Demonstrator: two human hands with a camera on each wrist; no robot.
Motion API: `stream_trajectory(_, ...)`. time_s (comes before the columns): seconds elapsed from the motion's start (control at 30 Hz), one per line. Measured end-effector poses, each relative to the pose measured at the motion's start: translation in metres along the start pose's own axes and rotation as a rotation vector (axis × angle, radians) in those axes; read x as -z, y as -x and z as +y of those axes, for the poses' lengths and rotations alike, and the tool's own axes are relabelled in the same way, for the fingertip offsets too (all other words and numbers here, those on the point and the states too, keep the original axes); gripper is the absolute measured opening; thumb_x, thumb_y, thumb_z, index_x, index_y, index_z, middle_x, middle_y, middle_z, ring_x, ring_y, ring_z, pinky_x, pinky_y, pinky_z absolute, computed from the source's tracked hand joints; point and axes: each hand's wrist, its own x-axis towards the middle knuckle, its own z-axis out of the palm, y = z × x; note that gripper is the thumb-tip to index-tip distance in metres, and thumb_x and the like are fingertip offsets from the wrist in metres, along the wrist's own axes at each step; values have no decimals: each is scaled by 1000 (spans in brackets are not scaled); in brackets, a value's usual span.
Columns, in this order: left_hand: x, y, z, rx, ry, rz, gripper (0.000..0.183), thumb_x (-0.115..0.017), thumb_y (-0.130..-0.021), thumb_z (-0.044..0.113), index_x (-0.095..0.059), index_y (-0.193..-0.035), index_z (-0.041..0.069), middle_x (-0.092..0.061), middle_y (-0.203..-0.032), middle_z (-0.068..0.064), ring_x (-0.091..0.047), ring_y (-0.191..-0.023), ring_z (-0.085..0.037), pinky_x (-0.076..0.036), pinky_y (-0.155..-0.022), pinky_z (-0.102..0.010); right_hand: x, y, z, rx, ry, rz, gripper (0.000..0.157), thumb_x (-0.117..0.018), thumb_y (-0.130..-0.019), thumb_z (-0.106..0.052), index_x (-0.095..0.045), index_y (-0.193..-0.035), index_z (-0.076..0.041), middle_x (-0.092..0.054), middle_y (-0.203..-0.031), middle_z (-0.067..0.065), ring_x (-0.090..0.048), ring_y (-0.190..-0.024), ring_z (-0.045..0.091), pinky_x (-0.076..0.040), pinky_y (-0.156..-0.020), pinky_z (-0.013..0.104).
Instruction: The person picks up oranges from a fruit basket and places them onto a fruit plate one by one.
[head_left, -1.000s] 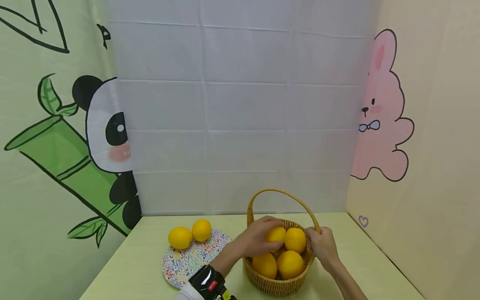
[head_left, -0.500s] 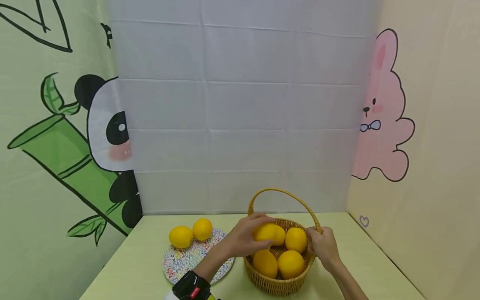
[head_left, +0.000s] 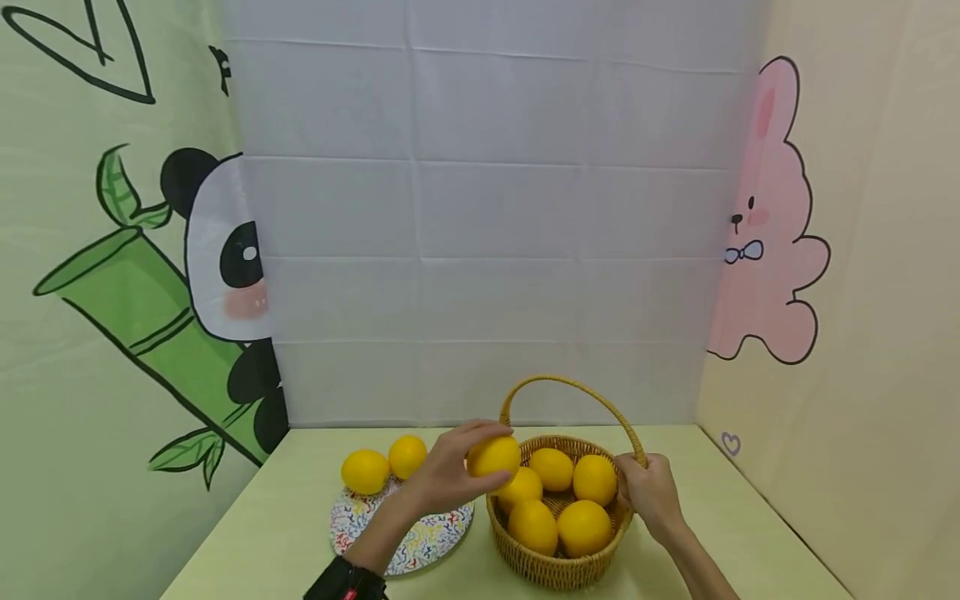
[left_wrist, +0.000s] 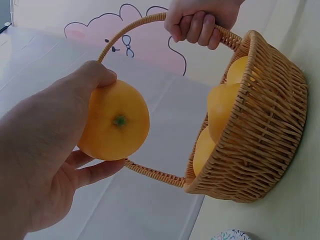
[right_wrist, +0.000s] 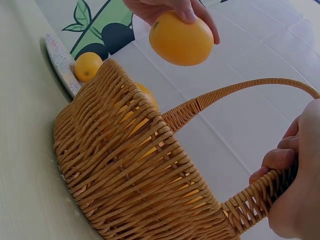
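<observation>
My left hand (head_left: pixel 447 471) grips an orange (left_wrist: pixel 117 112) between thumb and fingers, its green stem end facing the left wrist camera. The hand holds this orange above the basket's left rim, in the air. My right hand (head_left: pixel 651 492) is wrapped around the lower right part of the handle (right_wrist: pixel 250 205) of a wicker basket (head_left: pixel 551 571). Inside the basket lie several more oranges (head_left: pixel 585 527). Left of it, a round plate with a colourful speckled pattern (head_left: pixel 438 537) lies on the table, bearing two oranges (head_left: pixel 365 472) near its far edge.
The pale table (head_left: pixel 247 533) ends at a white backdrop sheet (head_left: pixel 487 292). On the left wall a panda with bamboo (head_left: pixel 172 317) is drawn, and a pink rabbit (head_left: pixel 772 275) on the right wall. My left wrist wears a black device (head_left: pixel 345 579).
The left hand has lifted an orange from among the others in the basket and carried it left to the basket's rim. The right hand keeps its hold on the handle.
</observation>
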Motion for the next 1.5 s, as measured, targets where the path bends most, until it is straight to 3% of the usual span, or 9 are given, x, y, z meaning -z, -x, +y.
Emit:
stream_trajectory(0.2, 21, 10, -6, 26, 29, 69, 53, -80, -89, 22, -63, -140, 19, -60, -136, -3, -63, -104, -14, -61, -73, -25, -3, -1, 1, -14, -2, 23, 50, -49, -102, -2, -34, -56, 10, -32, -41, -6, -30, -35, 9, -28, -32, 21)
stream_trajectory(0.43, 45, 20, -18, 107, -5, 146, 54, -82, -88, 22, -64, -139, 21, -59, -137, 1, -63, -103, -15, -61, -71, -28, -4, -1, 3, -5, 17, 24, 49, -49, -103, -3, -37, -55, -1, -32, -42, -6, -30, -35, 9, -28, -32, 20)
stream_trajectory(0.6, 54, 26, -31, 156, -13, 164, 54, -81, -90, 23, -62, -140, 21, -58, -139, -1, -62, -103, -16, -61, -71, -28, -6, -1, 0, -18, 9, 40, 51, -51, -103, -3, -35, -58, 16, -32, -41, -4, -30, -35, 10, -27, -33, 19)
stream_trajectory(0.83, 51, 33, -56, 207, -41, 173, 54, -81, -89, 22, -63, -140, 19, -58, -140, -4, -63, -105, -19, -62, -73, -27, -9, -2, -1, -34, 9, 55, 52, -52, -102, -3, -33, -60, 21, -33, -40, -4, -31, -34, 11, -28, -33, 19)
stream_trajectory(1.17, 35, 36, -93, 290, -116, 135, 52, -82, -87, 17, -68, -136, 12, -64, -132, -10, -63, -96, -20, -58, -71, -29, -9, -4, 5, 3, 22, 24, 49, -48, -103, -2, -36, -55, 5, -32, -42, -7, -30, -35, 9, -29, -31, 22)
stream_trajectory(1.33, 24, 34, -104, 356, -166, 83, 51, -82, -86, 17, -68, -135, 11, -64, -130, -11, -60, -90, -19, -56, -70, -30, -11, -6, 8, 7, 25, 27, 49, -48, -103, -2, -35, -56, 6, -32, -42, -7, -30, -36, 8, -28, -31, 22)
stream_trajectory(1.5, 17, 32, -110, 407, -202, 46, 53, -83, -85, 20, -68, -135, 11, -63, -133, -14, -60, -94, -21, -55, -72, -33, -12, -7, 8, -3, 25, 31, 49, -48, -103, -2, -36, -56, 7, -32, -42, -7, -30, -35, 8, -28, -32, 21)
